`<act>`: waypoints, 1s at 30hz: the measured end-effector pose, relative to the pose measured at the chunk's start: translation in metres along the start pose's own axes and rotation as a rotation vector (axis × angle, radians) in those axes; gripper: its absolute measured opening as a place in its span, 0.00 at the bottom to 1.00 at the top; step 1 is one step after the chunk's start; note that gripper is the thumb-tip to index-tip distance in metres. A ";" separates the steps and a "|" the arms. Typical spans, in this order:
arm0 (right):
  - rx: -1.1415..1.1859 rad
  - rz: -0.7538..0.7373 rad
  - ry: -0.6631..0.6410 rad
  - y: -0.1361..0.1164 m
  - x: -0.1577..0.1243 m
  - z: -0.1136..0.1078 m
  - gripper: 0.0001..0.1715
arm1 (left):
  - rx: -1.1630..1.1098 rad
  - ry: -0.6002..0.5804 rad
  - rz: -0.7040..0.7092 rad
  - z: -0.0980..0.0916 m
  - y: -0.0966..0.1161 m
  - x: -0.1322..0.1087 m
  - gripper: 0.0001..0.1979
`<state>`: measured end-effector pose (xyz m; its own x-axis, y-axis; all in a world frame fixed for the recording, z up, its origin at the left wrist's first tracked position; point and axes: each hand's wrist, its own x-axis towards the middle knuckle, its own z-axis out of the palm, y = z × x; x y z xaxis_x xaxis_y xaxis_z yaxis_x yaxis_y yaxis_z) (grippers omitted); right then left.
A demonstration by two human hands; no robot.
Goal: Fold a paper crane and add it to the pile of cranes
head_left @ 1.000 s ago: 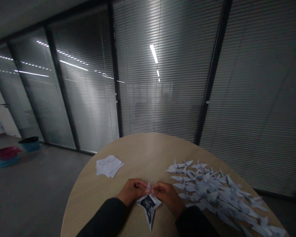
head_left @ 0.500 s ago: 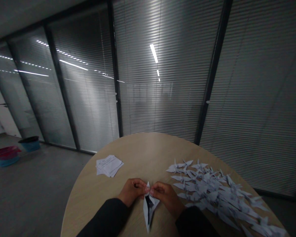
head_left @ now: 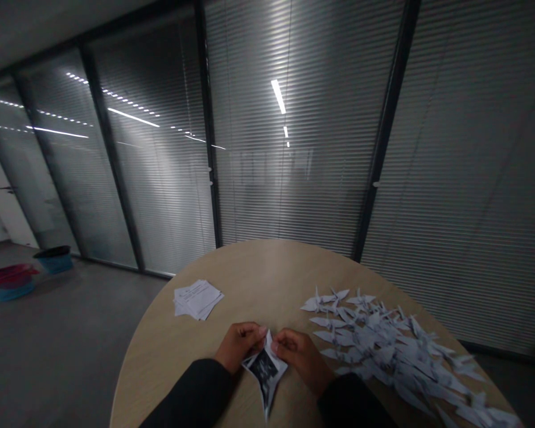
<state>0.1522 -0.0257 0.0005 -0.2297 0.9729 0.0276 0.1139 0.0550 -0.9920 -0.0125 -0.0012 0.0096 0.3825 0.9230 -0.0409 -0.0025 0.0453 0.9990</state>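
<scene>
A partly folded sheet of paper (head_left: 266, 373) sits between my hands near the front of the table, diamond-like, its long lower point toward me. White margins frame a dark printed picture on its upper face. My left hand (head_left: 241, 343) pinches the paper's upper left edge between thumb and fingers. On the other side, my right hand (head_left: 298, 352) grips the upper right edge in the same way. To the right of my right hand lies a spread heap of white folded paper cranes (head_left: 378, 342).
A small stack of printed paper squares (head_left: 198, 299) lies at the left of the round wooden table (head_left: 267, 261). Glass partitions with blinds (head_left: 289, 196) stand behind it. On the floor at left are a red-lined bin (head_left: 11, 282) and a black-lined bin (head_left: 54, 260).
The paper's left flap has spread outward to the left, baring more of the dark picture. My left fingertips have shifted slightly up and left; my right hand has barely moved.
</scene>
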 end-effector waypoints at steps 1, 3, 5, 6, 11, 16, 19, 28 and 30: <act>0.010 0.001 -0.001 0.000 0.000 0.000 0.22 | -0.013 0.003 -0.009 0.000 0.000 0.000 0.32; 0.024 -0.003 -0.012 0.000 0.001 0.000 0.23 | -0.039 0.017 -0.030 0.000 0.001 0.000 0.32; 0.031 -0.008 -0.025 -0.001 0.001 0.000 0.23 | -0.047 0.033 -0.050 0.001 0.001 0.001 0.33; 0.032 -0.009 -0.028 -0.001 0.001 0.000 0.23 | -0.048 0.042 -0.055 0.002 0.002 0.001 0.33; 0.032 0.001 -0.016 -0.003 0.000 0.001 0.24 | -0.024 0.098 -0.013 0.006 0.005 -0.001 0.31; 0.052 0.013 -0.034 -0.002 0.001 0.004 0.24 | 0.066 0.140 0.046 0.007 0.003 -0.003 0.29; 0.029 -0.019 -0.010 0.001 0.002 0.003 0.22 | 0.129 0.139 0.091 0.005 -0.003 -0.001 0.26; -0.016 -0.054 0.017 -0.004 0.002 0.001 0.18 | 0.043 0.091 0.057 0.004 -0.001 0.000 0.27; -0.004 -0.055 0.019 -0.003 0.002 0.001 0.19 | 0.031 0.093 0.063 0.005 0.002 -0.001 0.27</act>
<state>0.1504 -0.0244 0.0031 -0.2175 0.9724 0.0842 0.1059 0.1093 -0.9884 -0.0087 -0.0041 0.0117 0.2948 0.9553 0.0216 0.0053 -0.0243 0.9997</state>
